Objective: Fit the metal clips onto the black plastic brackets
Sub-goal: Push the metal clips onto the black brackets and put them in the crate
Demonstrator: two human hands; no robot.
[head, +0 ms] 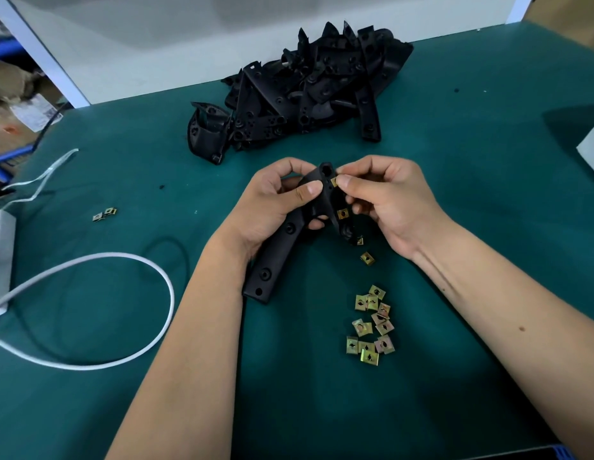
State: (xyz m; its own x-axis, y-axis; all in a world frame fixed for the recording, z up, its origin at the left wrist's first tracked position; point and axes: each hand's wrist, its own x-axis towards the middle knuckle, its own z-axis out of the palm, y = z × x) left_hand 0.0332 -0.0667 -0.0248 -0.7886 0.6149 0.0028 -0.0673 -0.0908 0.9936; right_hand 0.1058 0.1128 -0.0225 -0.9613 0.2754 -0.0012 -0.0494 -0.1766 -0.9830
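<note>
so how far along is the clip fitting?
Early. The held bracket already carries one clip. The right hand is pinching another clip at its top end while the left hand steadies it. Left: the bracket pile and loose clips.

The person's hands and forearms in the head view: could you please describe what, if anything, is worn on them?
Nothing is worn. The left hand and right hand are bare, with no gloves, rings or finger cots visible. Both forearms are bare up to the frame edge: no sleeves, watch or wrist strap show. The fingernails look short and unpainted.
</note>
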